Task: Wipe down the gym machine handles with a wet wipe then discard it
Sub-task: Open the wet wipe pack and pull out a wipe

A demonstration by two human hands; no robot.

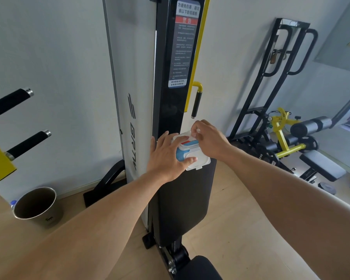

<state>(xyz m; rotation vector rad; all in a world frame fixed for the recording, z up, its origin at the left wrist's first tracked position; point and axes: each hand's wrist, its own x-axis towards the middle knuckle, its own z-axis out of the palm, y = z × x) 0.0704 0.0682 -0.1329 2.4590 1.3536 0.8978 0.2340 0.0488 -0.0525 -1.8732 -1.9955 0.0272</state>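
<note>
Both hands met at the wet-wipe pack (187, 153), which lay on the black padded surface (187, 190) against the machine's upright column (170, 98). The left hand (166, 158) rested spread over the pack, thumb on its open lid (198, 163); the right hand (209, 139) pinched a wipe (192, 132) at the opening. One yellow-and-black handle (196, 102) hung just above. Two black-gripped handles (18, 122) jutted at far left, above a metal bin (38, 206) on the floor.

Pale grey walls (59, 57), light wood floor (240, 209), metal bin (38, 207)
</note>
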